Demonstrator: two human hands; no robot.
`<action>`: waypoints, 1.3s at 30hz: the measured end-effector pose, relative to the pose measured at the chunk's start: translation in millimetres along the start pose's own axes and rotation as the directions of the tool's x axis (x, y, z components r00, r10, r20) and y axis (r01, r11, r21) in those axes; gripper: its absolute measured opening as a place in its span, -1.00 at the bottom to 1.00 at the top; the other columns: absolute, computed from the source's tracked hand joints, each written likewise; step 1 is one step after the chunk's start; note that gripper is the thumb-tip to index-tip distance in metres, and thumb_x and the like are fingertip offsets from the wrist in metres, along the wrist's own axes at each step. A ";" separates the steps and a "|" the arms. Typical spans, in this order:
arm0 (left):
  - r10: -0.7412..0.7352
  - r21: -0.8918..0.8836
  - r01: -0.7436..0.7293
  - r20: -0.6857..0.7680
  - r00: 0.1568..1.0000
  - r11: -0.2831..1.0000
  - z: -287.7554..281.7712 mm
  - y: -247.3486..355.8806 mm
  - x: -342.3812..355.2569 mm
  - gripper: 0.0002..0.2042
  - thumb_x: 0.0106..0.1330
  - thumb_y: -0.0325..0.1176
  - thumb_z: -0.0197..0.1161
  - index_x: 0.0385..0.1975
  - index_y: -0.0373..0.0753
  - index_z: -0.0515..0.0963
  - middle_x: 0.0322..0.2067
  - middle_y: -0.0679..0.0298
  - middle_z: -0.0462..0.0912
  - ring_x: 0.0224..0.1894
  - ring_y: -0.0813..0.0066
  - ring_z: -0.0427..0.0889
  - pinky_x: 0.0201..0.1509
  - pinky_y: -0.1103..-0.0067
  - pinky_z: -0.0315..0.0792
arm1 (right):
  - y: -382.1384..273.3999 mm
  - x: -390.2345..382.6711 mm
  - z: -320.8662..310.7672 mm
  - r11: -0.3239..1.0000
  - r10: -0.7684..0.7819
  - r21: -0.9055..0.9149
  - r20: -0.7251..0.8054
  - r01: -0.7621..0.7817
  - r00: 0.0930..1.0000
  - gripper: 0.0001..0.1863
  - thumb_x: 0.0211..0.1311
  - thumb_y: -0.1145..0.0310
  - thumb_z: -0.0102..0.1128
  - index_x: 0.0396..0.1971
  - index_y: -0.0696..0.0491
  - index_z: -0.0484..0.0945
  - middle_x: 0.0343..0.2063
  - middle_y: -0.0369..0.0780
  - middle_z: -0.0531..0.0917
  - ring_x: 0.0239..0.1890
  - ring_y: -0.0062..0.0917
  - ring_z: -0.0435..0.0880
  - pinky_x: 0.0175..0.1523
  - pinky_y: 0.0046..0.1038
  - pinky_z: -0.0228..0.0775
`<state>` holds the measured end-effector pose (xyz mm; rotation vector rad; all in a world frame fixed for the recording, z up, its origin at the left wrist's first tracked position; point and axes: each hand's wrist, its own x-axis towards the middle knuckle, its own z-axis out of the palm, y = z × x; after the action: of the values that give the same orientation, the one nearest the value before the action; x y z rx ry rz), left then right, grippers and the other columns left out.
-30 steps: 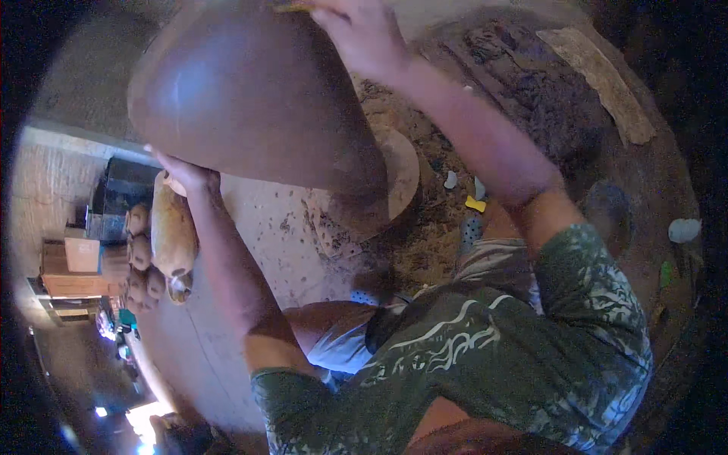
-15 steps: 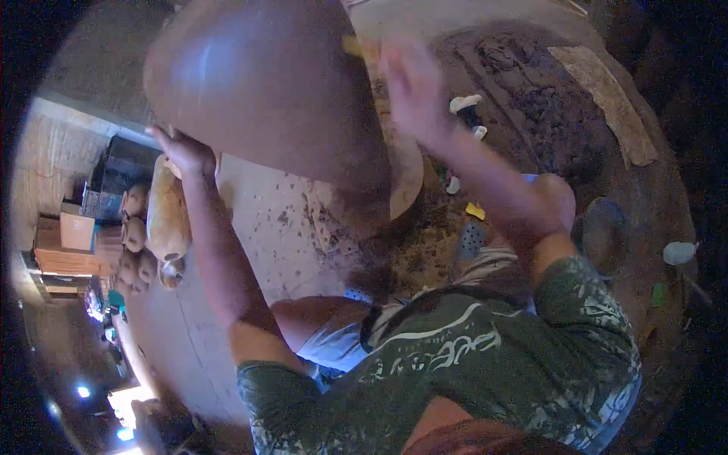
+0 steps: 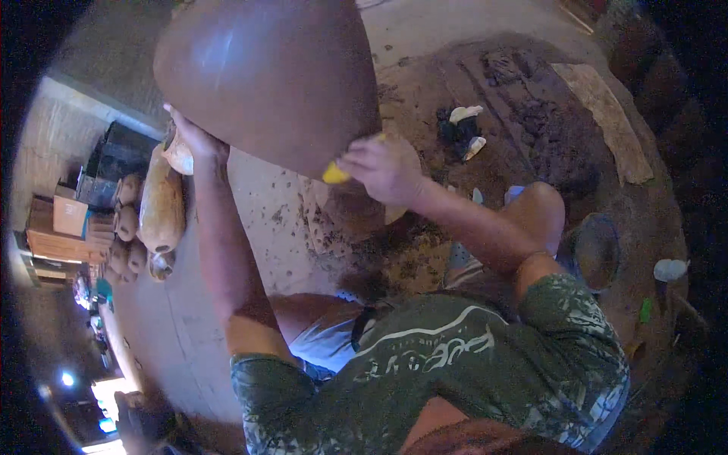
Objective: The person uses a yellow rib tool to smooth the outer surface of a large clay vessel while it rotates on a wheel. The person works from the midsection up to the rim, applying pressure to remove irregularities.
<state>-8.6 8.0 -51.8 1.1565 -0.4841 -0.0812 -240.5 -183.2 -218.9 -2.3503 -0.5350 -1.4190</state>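
A large, rounded brown clay pot (image 3: 265,83) with a smooth, shiny wall fills the upper middle of the view. Against its left lower side rests my left hand (image 3: 199,140), thumb stretched out and the other fingers partly hidden by the pot. My right hand (image 3: 390,171) is closed on a small yellow scraper (image 3: 336,173) at the pot's near right side. The scraper lies at or very close to the clay; exact contact is hard to tell. The pot's far end runs out of view.
Dark wet clay (image 3: 542,106) is heaped at the right beside a tan strip (image 3: 607,121). Crumbs of clay litter the floor (image 3: 265,220) below the pot. A round basin (image 3: 595,254) stands by my right knee. Several clay pots (image 3: 125,220) and a long tan vessel (image 3: 161,205) stand left.
My right hand has come nearer and down along the pot's right side with the yellow scraper. My left hand has shifted slightly right, and the pot appears slightly shifted in view.
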 end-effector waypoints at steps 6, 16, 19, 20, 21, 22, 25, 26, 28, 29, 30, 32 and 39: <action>0.030 0.034 -0.030 0.004 1.000 0.999 -39.2 3.3 11.3 -0.25 0.58 0.29 -0.50 0.50 -0.16 0.15 0.46 0.14 0.25 0.47 0.14 0.26 0.54 0.22 0.15 | 38.0 91.5 -48.1 0.968 0.233 0.172 -0.340 -0.183 0.911 -0.84 0.28 0.58 0.20 -0.17 0.14 0.67 -0.22 -0.11 0.67 -0.14 -0.22 0.66 -0.03 -0.27 0.54; 0.081 0.023 -0.081 0.005 0.997 0.996 -11.7 -7.8 -4.3 -0.23 0.55 0.34 -0.42 0.52 -0.14 0.13 0.45 0.18 0.27 0.45 0.16 0.30 0.50 0.25 0.22 | 18.6 78.3 -10.7 0.993 0.114 0.075 -0.404 -0.091 0.907 -0.72 0.17 0.59 0.34 -0.10 0.12 0.73 -0.19 -0.16 0.71 -0.12 -0.25 0.66 0.03 -0.28 0.54; 0.092 0.018 -0.092 0.007 0.996 0.996 4.5 -7.0 -14.5 -0.19 0.52 0.39 -0.41 0.53 -0.13 0.12 0.47 0.17 0.24 0.48 0.15 0.24 0.53 0.25 0.17 | 7.7 4.5 27.4 0.994 0.103 0.003 -0.205 -0.105 0.973 -0.69 0.11 0.60 0.33 -0.10 0.13 0.75 -0.19 -0.17 0.71 -0.09 -0.25 0.65 0.06 -0.25 0.53; 0.103 0.030 -0.103 0.006 0.995 0.994 4.2 -8.2 -15.0 -0.18 0.52 0.40 -0.40 0.53 -0.14 0.11 0.48 0.16 0.23 0.49 0.14 0.22 0.54 0.26 0.14 | 6.1 -14.7 27.1 0.996 0.077 -0.032 -0.085 -0.080 0.993 -0.69 0.11 0.61 0.33 -0.10 0.14 0.75 -0.19 -0.17 0.70 -0.08 -0.25 0.64 0.07 -0.25 0.53; 0.117 0.042 -0.118 0.006 0.993 0.992 0.9 -9.2 -15.7 -0.17 0.51 0.41 -0.40 0.53 -0.14 0.11 0.48 0.16 0.22 0.51 0.14 0.20 0.55 0.26 0.12 | 6.1 -24.1 21.2 0.997 0.052 -0.064 0.035 -0.049 0.998 -0.70 0.12 0.61 0.33 -0.10 0.16 0.75 -0.19 -0.17 0.70 -0.07 -0.25 0.63 0.08 -0.25 0.52; 0.130 0.056 -0.130 0.007 0.992 0.990 -1.8 -9.9 -15.2 -0.16 0.50 0.42 -0.40 0.54 -0.15 0.11 0.49 0.15 0.21 0.52 0.14 0.18 0.56 0.26 0.10 | 9.1 -28.5 13.1 0.999 0.028 -0.046 0.065 -0.025 0.997 -0.72 0.16 0.55 0.31 -0.10 0.10 0.75 -0.18 -0.20 0.70 -0.08 -0.26 0.65 0.06 -0.24 0.52; -0.018 -0.064 0.017 -0.016 1.000 0.998 -12.7 -4.7 -10.1 -0.15 0.51 0.41 -0.43 0.54 -0.17 0.10 0.51 0.14 0.18 0.54 0.14 0.12 0.57 0.27 0.05 | 23.6 -18.8 -9.5 0.997 0.078 -0.013 0.014 -0.078 0.997 -0.76 0.26 0.42 0.25 -0.09 -0.02 0.76 -0.17 -0.24 0.71 -0.08 -0.25 0.67 0.03 -0.22 0.52; -0.027 -0.027 0.026 -0.050 0.998 0.999 -14.5 1.8 -9.9 -0.15 0.51 0.40 -0.44 0.53 -0.18 0.11 0.50 0.14 0.19 0.53 0.14 0.14 0.57 0.27 0.07 | 28.1 8.2 -17.1 0.983 0.183 0.023 -0.098 -0.182 0.978 -0.76 0.28 0.42 0.24 -0.09 -0.02 0.75 -0.16 -0.23 0.71 -0.07 -0.22 0.67 0.03 -0.20 0.53; -0.069 0.026 0.072 -0.115 0.991 0.997 -11.0 5.1 -6.4 -0.16 0.52 0.39 -0.46 0.52 -0.19 0.13 0.49 0.14 0.21 0.51 0.14 0.18 0.55 0.27 0.11 | 35.9 81.4 -51.1 0.991 0.112 -0.035 -0.302 -0.129 0.947 -0.79 0.28 0.44 0.23 -0.12 0.02 0.72 -0.18 -0.20 0.71 -0.09 -0.19 0.67 0.01 -0.20 0.53; -0.020 0.029 0.022 -0.071 0.997 0.999 -14.6 3.3 -1.2 -0.17 0.53 0.39 -0.45 0.51 -0.19 0.14 0.48 0.14 0.23 0.50 0.14 0.21 0.54 0.26 0.13 | 39.1 114.7 -63.6 0.980 0.119 -0.114 -0.313 -0.162 0.942 -0.75 0.26 0.49 0.24 -0.08 0.02 0.71 -0.17 -0.18 0.70 -0.10 -0.19 0.67 0.02 -0.21 0.52; 0.032 0.032 -0.031 -0.026 0.999 0.999 -20.5 -1.0 6.1 -0.17 0.53 0.38 -0.45 0.51 -0.19 0.15 0.47 0.14 0.25 0.48 0.14 0.24 0.53 0.26 0.15 | 39.5 140.0 -70.2 0.963 0.123 -0.190 -0.326 -0.193 0.937 -0.71 0.24 0.53 0.25 -0.04 0.03 0.71 -0.16 -0.17 0.70 -0.10 -0.20 0.67 0.03 -0.22 0.52; 0.076 0.007 -0.076 0.028 0.997 0.997 -16.0 -6.6 10.2 -0.19 0.54 0.37 -0.44 0.49 -0.18 0.17 0.44 0.15 0.29 0.44 0.15 0.29 0.51 0.26 0.18 | 37.6 166.2 -69.7 0.986 0.164 0.024 -0.351 -0.166 0.922 -0.76 0.35 0.52 0.12 -0.04 0.18 0.65 -0.15 -0.08 0.66 -0.07 -0.18 0.65 0.05 -0.27 0.49; 0.079 -0.001 -0.079 -0.016 0.997 0.997 6.1 -8.5 -9.0 -0.21 0.55 0.35 -0.43 0.49 -0.16 0.18 0.42 0.16 0.32 0.44 0.17 0.31 0.51 0.25 0.19 | 28.1 33.8 16.1 0.999 0.049 -0.008 -0.309 -0.054 0.950 -0.68 0.20 0.58 0.30 -0.04 0.03 0.73 -0.19 -0.20 0.70 -0.03 -0.29 0.63 0.07 -0.27 0.50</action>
<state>-17.6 2.1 -60.5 1.1346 -0.5149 -0.0032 -200.1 -195.3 -198.6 -2.0784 -0.3726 -1.7289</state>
